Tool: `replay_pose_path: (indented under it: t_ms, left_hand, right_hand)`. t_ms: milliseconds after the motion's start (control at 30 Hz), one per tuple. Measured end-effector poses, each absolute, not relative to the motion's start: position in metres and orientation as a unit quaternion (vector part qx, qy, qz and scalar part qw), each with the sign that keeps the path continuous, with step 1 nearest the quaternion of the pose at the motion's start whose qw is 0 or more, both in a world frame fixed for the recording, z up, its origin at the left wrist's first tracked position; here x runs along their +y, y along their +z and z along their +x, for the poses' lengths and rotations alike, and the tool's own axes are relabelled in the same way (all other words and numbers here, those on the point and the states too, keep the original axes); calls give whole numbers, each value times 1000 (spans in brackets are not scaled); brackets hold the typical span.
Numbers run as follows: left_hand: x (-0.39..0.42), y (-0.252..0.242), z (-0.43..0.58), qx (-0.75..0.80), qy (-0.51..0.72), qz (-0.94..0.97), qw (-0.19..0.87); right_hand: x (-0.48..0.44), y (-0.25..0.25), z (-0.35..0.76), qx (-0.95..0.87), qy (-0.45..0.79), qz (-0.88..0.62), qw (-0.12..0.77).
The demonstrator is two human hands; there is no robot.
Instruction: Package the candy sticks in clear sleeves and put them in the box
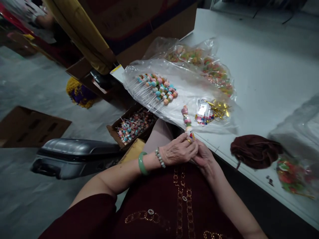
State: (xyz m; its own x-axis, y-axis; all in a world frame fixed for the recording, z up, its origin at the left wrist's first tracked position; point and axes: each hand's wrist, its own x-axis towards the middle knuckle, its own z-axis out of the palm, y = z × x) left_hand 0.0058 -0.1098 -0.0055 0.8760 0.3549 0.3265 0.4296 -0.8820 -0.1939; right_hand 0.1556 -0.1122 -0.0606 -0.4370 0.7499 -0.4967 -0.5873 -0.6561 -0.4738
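My left hand [179, 149], with a green bangle and a beaded bracelet on its wrist, and my right hand [204, 156] meet in front of me. Together they pinch the lower end of a stick of coloured candy balls [186, 119], which points away from me. Beyond it, a bundle of similar candy sticks [156, 88] lies on a clear plastic bag [189, 96]. A small clear packet [203, 113] and a tangle of gold twist ties [219, 109] lie close to the hands. More candies show through a second bag [199, 59].
A cardboard box of candy sticks [112, 130] stands left of my hands, and a grey suitcase [74, 159] lies on the floor beyond it. A dark red cloth [255, 151] and a bag of colourful sweets [291, 176] lie on the white table [259, 66].
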Motion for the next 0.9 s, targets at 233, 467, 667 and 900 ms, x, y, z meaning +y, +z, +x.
replay_pose_path:
  t_ms: [233, 467, 667, 900]
  left_hand:
    - [-120, -28, 10, -341, -98, -935, 26]
    - [-122, -29, 6, -324, -203, -913, -139]
    - [-109, -27, -4, -499, -394, -603, -481]
    - [-86, -44, 16, -449, -445, -194, -750]
  right_hand:
    - [-114, -51, 170, -161, 816, -386, 398]
    - [-104, -62, 164, -155, 766, -457, 424]
    - [-108, -59, 158, -418, 609, -532, 415]
    - [-112, -47, 130, -499, 510, -578, 395]
